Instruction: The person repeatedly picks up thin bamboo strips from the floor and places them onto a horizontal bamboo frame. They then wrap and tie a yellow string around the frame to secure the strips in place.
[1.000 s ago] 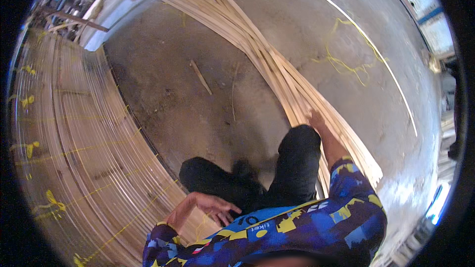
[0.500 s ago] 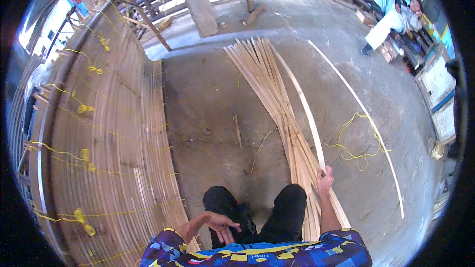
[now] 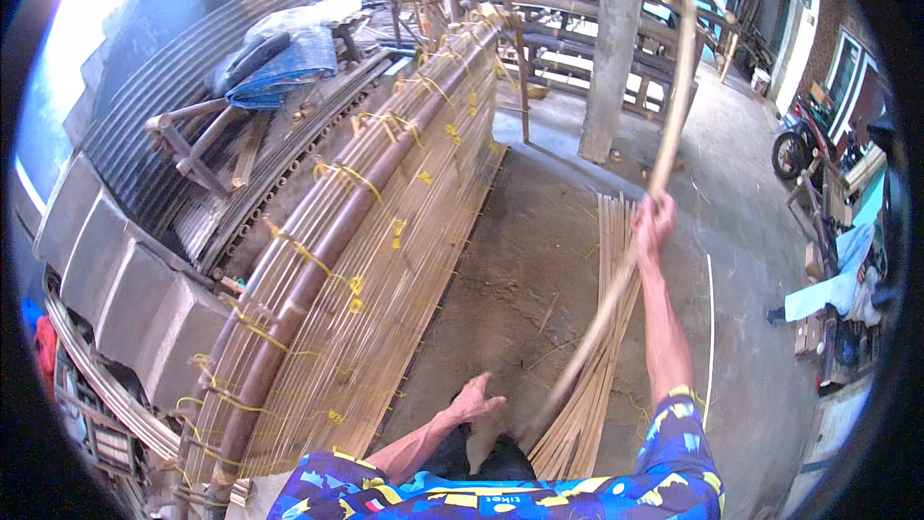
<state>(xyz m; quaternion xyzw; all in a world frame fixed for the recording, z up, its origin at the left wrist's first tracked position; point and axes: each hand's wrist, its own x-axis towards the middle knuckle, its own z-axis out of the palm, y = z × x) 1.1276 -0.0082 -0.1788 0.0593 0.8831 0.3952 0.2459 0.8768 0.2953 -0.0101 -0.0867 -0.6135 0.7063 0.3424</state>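
My right hand (image 3: 654, 221) is raised ahead of me, closed around a long, pale bamboo strip (image 3: 674, 125). The strip slants from the top edge down toward my legs and is blurred by motion. Low in front of my body, my left hand (image 3: 474, 400) is empty with its fingers apart. A heap of loose bamboo strips (image 3: 589, 414) lies on the floor under the held one. To my left, a slatted bamboo screen (image 3: 385, 270) tied with yellow cord (image 3: 356, 299) hangs from a thick bamboo pole (image 3: 318, 279).
One more thin strip (image 3: 710, 337) lies on the concrete floor at right. A concrete post (image 3: 612, 58) stands ahead, by a bamboo rack (image 3: 539, 10). Corrugated sheets (image 3: 207, 67) lean at far left. A person (image 3: 837, 274) reclines at the right, near a motorbike (image 3: 794, 149).
My right hand has risen and moved forward, lifting the strip off the heap. My left hand has moved slightly forward, fingers spreading. The view has swung left, showing more beyond the screen.
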